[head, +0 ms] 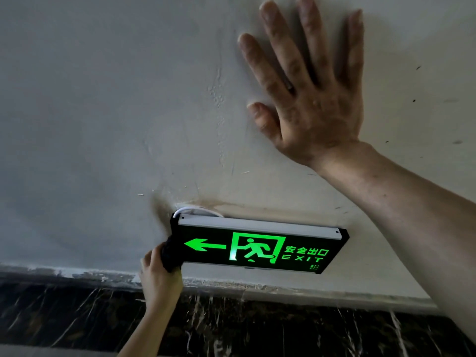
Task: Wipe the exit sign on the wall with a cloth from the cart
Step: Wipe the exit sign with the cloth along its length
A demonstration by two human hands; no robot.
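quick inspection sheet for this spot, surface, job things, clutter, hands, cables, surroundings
surface: pale wall, scuffed, brown staining above the sign
job's things: lit exit sign, tilted; dark cloth at its left end
clutter: nothing seen
grippers: left hand shut on the cloth; right hand open, flat on the wall
cables: white cable looping behind the sign's top left corner
surroundings: dark marble skirting below

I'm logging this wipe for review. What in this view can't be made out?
- Cart: outside the head view.
- Cloth: mostly hidden by the left hand, dark.
- Exit sign left end: covered by cloth.
- Wall under right hand: hidden by the palm.
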